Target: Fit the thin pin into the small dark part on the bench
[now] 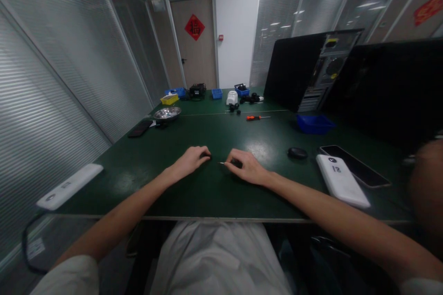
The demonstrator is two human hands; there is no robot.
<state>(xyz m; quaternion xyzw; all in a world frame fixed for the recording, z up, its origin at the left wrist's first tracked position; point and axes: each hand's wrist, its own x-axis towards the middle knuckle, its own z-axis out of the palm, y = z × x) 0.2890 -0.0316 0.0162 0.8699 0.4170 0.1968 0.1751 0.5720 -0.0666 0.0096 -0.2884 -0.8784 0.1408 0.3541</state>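
Over the middle of the green table (152, 198), my left hand (190, 162) is closed on a small black part (206, 154), mostly hidden by the fingers. A short gap to the right, my right hand (247, 166) pinches a small dark piece (236, 162). From it a thin metal pin (221, 162) points left toward the black part, not touching it. The kind of either piece is too small to make out. Beyond the hands lies an orange-handled screwdriver (254, 118).
On the right are a black mouse (297, 153), a blue tray (314, 124), a phone (360, 168) and a white slab-shaped device (341, 182). A similar white device (71, 186) lies left. Farther back stand a metal bowl (167, 114) and a computer case (325, 71). Another person's arm (427, 184) shows at right.
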